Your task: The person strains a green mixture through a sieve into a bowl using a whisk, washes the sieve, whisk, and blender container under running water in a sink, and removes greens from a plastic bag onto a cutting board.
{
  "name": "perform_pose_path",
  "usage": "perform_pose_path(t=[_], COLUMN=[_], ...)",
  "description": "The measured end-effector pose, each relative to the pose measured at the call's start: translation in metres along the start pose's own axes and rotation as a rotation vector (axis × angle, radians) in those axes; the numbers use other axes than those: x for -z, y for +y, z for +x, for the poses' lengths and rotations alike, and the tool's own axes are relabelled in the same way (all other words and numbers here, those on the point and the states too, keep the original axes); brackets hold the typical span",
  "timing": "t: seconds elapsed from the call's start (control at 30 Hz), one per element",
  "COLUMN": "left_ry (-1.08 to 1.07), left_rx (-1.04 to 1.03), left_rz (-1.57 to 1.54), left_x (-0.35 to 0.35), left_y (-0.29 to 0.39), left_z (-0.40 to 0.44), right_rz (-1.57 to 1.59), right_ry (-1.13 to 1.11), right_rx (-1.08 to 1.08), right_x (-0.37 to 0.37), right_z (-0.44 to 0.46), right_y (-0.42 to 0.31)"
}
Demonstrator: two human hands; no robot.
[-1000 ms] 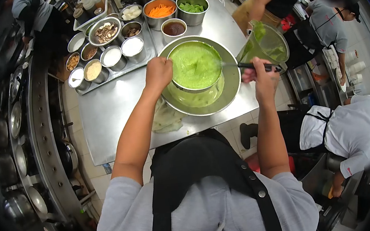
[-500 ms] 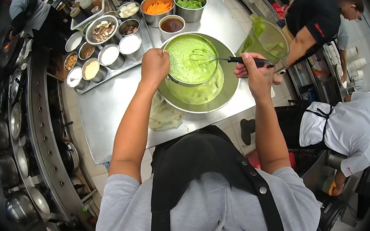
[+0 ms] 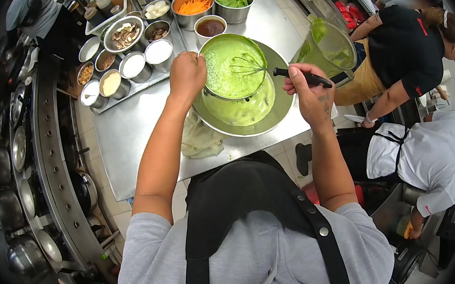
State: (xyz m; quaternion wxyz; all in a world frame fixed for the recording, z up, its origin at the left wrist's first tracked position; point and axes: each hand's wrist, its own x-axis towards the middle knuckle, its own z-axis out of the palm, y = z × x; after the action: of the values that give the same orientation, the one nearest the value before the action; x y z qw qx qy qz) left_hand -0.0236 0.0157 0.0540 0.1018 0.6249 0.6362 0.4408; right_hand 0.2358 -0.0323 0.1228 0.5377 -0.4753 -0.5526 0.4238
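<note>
1. So, left hand [image 3: 187, 75] clenched on the pot [image 3: 223, 96] by its edge — it's just right of those fingers, above a bowl [image 3: 283, 93].
2. Right hand [image 3: 311, 87] grips the whisk [image 3: 281, 72] — wires left of its fingers, over the pot.

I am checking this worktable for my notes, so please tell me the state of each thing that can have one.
Left hand: closed at the inner vessel's edge
Right hand: closed on the whisk handle
Whisk: wires over green liquid, dipping unclear
Inner vessel: holding green liquid, uncovered
Large bowl: partly filled, uncovered
Cloth: crumpled
Clear jug: open, green remains inside
Carrot pot: uncovered, holding shreds
</note>
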Motion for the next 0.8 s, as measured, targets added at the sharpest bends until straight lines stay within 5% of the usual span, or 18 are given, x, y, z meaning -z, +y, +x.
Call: perform_pose_path(t=[0.8], left_ry=[-0.005], left_rx=[0.032], left_rz=[-0.019], left_x=[0.0041], left_y=[-0.0048], left_z=[-0.0040], right_rz=[0.006], right_ry=[-0.025], right_rx=[0.125], right_x=[-0.0022], right_z=[-0.0094], right_y=[-0.0049])
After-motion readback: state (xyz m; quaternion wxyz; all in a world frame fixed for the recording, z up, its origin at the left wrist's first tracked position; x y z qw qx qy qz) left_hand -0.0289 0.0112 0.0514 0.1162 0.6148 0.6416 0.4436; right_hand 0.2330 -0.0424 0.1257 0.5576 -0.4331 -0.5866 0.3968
